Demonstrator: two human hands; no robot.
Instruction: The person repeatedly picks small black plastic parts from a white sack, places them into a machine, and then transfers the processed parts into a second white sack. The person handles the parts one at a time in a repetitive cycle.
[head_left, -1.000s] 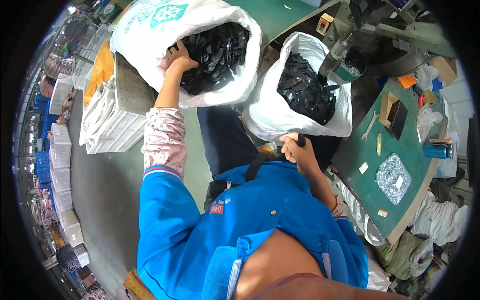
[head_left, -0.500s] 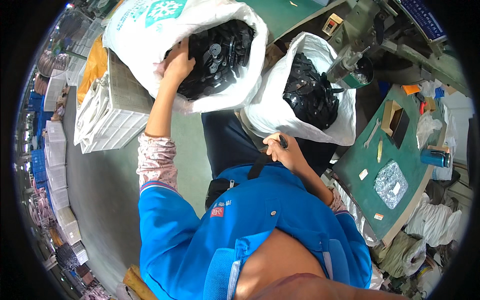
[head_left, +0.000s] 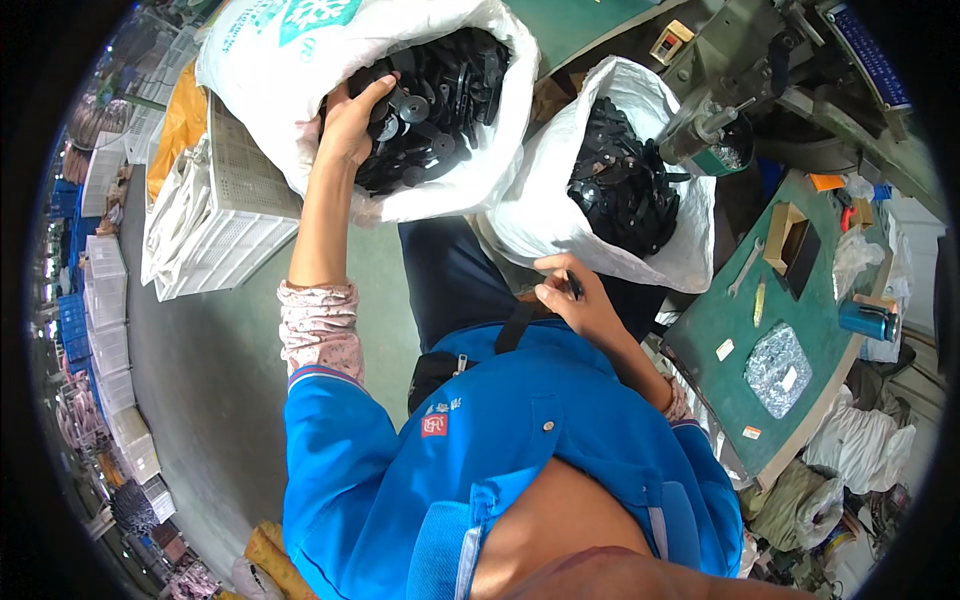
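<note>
At the upper left, a large white woven sack (head_left: 440, 205) gapes wide, full of black parts (head_left: 440, 115), some flat and long, some with round discs. My left hand (head_left: 352, 122) is inside its left rim, the thumb laid over several of these parts and the other fingers hidden among them; it looks closed on a few. In front of my waist, my right hand (head_left: 580, 300) is closed round a small black piece (head_left: 574, 285), of which only a short end shows. Close beyond it stands a smaller white sack (head_left: 690, 245) with similar dark parts (head_left: 622, 185).
On the right, a green-topped bench (head_left: 710, 315) carries a wrench (head_left: 745, 266), a cardboard box (head_left: 785, 235), a yellow cutter (head_left: 759, 302) and a clear plastic bag (head_left: 779, 370). A machine (head_left: 720, 110) stands at the upper right. White crates (head_left: 240, 225) sit left of the large sack.
My left hand has turned and shifted slightly up and left, its thumb now over black parts. The right hand's fingers have shifted slightly around the small black piece.
</note>
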